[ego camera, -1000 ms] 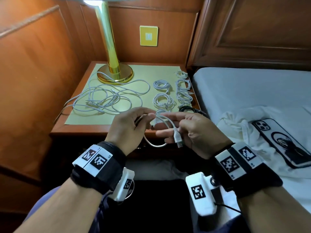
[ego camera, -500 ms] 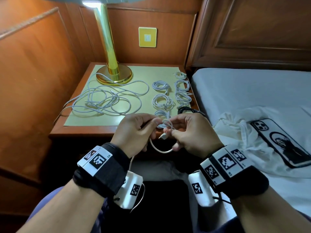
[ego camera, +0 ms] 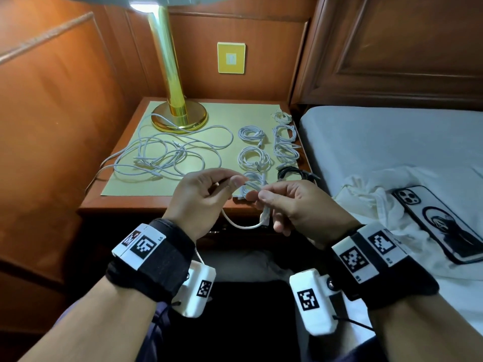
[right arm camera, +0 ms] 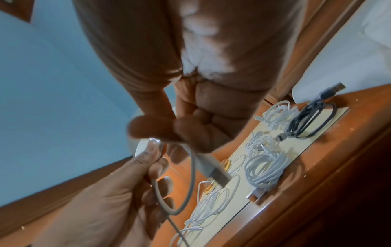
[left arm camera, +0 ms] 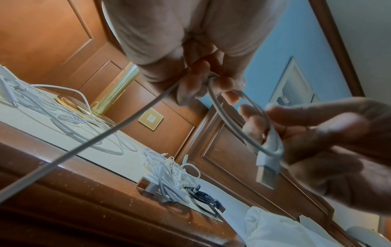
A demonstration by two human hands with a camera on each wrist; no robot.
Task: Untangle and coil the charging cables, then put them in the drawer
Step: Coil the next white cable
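Two hands [ego camera: 198,197] [ego camera: 295,205]: both pinch one thin white charging cable [ego camera: 241,226].
Feel: light, bendy, floppy.
Hold: near its plug [left arm camera: 267,168].

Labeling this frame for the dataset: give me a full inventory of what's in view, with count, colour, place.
held cable: 1, white, looped between both hands, USB plug hanging below the right hand
tangled cables: count unclear, white, loose pile on the left of the mat
coiled cables: about six, white, two columns on the right of the mat
black cable: 1, coiled, mat's near right corner
mat: 1, pale yellow, on the nightstand
nightstand: 1, brown wood, beside the bed
lamp: 1, gold, back of the mat
wall plate: 1, yellow, wood panel
phone: 1, dark case, on white cloth on the bed
bed: 1, light grey sheet, right
left hand: pinches the cable
right hand: fingers pinch the cable near its plug
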